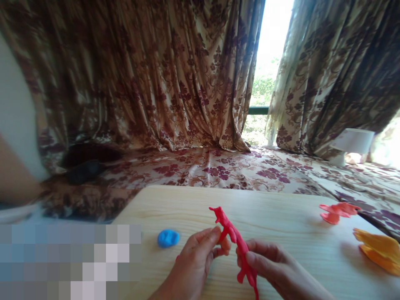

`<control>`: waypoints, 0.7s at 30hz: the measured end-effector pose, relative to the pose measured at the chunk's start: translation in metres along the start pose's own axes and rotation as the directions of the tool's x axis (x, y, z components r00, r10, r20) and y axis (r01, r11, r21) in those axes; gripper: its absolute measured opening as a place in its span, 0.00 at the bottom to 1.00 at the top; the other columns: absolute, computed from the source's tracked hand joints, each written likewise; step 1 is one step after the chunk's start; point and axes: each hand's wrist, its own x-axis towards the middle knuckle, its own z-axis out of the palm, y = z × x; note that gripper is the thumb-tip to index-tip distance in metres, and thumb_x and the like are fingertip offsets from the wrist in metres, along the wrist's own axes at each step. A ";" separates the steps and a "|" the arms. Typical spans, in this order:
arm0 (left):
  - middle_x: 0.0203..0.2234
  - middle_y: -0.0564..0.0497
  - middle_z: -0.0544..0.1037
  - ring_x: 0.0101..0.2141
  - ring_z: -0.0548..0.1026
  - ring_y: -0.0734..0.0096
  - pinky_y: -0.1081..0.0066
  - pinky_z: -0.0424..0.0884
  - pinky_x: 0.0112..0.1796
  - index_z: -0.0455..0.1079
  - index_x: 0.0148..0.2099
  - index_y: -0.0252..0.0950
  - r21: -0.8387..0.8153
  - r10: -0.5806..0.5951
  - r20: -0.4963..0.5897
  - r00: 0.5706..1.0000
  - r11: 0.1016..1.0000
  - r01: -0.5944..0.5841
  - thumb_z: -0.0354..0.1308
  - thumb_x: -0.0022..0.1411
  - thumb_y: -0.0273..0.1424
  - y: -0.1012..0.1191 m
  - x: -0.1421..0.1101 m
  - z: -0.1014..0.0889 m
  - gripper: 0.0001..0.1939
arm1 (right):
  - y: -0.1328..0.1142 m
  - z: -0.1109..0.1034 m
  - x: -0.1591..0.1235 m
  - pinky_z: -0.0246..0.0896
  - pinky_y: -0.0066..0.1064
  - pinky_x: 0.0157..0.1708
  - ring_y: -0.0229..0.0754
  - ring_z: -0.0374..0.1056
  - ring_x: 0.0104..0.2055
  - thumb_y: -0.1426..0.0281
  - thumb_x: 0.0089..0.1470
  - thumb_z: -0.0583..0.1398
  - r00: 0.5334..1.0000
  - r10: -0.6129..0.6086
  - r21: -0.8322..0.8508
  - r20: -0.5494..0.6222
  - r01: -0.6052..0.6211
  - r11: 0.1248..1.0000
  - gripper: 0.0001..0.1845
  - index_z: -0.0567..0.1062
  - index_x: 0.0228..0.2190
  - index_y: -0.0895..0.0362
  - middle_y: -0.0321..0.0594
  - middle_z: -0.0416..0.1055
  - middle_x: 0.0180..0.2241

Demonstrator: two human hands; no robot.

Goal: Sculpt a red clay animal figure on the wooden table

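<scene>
Both my hands hold a red modelling-clay figure (233,237), long and thin, above the pale wooden board (281,233). My left hand (195,260) pinches its middle between thumb and fingers. My right hand (275,268) grips the lower part, whose tail hangs down past the frame's bottom edge. The figure's upper end points up and left, free of both hands.
A flattened blue clay lump (168,238) lies on the board left of my hands. A pinkish-red clay shape (337,211) and an orange piece (379,250) lie at the right. Floral cloth (218,166) and curtains (156,75) surround the board. A white pot (353,143) stands far right.
</scene>
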 end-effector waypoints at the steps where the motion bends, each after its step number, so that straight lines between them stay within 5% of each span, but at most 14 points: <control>1: 0.25 0.51 0.73 0.31 0.67 0.70 0.68 0.65 0.40 0.75 0.28 0.33 -0.005 0.002 -0.005 1.000 1.000 -0.002 0.60 0.57 0.40 0.000 0.000 0.000 0.15 | -0.001 0.000 0.000 0.60 0.31 0.42 0.43 0.68 0.36 0.55 0.48 0.65 1.000 -0.005 -0.006 -0.004 0.005 1.000 0.18 0.81 0.31 0.57 0.38 0.76 0.30; 11: 0.23 0.53 0.70 0.31 0.65 0.71 0.70 0.63 0.40 0.72 0.26 0.34 0.107 0.003 -0.033 0.999 0.994 0.000 0.61 0.54 0.42 -0.003 0.000 -0.002 0.16 | -0.006 0.003 -0.004 0.65 0.29 0.37 0.42 0.72 0.33 0.56 0.54 0.62 0.999 -0.040 -0.032 0.033 0.041 0.999 0.17 0.81 0.35 0.56 0.38 0.78 0.28; 15: 0.28 0.51 0.73 0.37 0.69 0.65 0.64 0.62 0.45 0.73 0.29 0.36 0.279 0.039 -0.127 0.991 0.960 -0.002 0.53 0.60 0.45 -0.004 -0.001 -0.005 0.19 | -0.006 0.003 -0.002 0.66 0.29 0.37 0.43 0.72 0.34 0.56 0.55 0.60 0.991 -0.132 -0.119 -0.004 0.131 0.984 0.17 0.80 0.34 0.57 0.38 0.77 0.28; 18: 0.28 0.53 0.72 0.37 0.68 0.64 0.66 0.61 0.44 0.69 0.28 0.38 0.530 0.161 -0.167 0.973 0.846 -0.049 0.48 0.62 0.45 -0.002 -0.002 -0.008 0.19 | -0.002 -0.001 0.002 0.65 0.27 0.34 0.43 0.71 0.34 0.57 0.56 0.59 0.939 -0.322 -0.342 -0.122 0.265 0.902 0.16 0.78 0.32 0.57 0.38 0.75 0.30; 21: 0.27 0.54 0.70 0.35 0.68 0.66 0.68 0.60 0.40 0.67 0.29 0.39 0.678 0.271 -0.095 0.958 0.722 -0.137 0.47 0.64 0.43 0.000 -0.004 -0.008 0.17 | 0.003 -0.004 0.005 0.64 0.26 0.33 0.43 0.70 0.34 0.61 0.57 0.58 0.846 -0.505 -0.546 -0.170 0.347 0.763 0.13 0.76 0.29 0.56 0.38 0.73 0.28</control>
